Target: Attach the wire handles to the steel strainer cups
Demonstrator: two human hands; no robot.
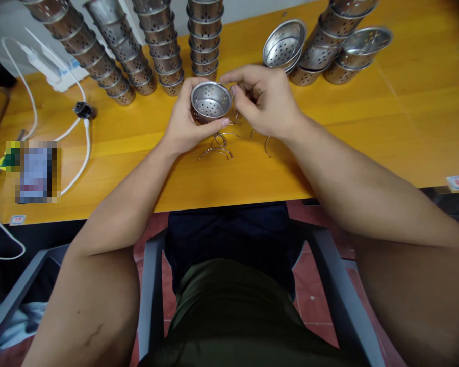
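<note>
My left hand (187, 120) is wrapped round a small perforated metal cup (211, 102), its open mouth tilted up towards me. Beside the cup's right rim, my right hand (265, 99) has thumb and index finger curled close together. Whatever lies between those fingertips, if anything, is too small to make out. Below both hands, several thin curved wires (218, 148) lie on the yellow wooden table (237, 181). Part of the wires is hidden behind my hands.
Tall stacks of perforated cups (164, 51) stand along the back. Two wider cups (285, 46) and a leaning stack (321, 46) are at the back right. On the left lie white cables (87, 148), a black plug (84, 110) and a blurred-out phone-like object (36, 173).
</note>
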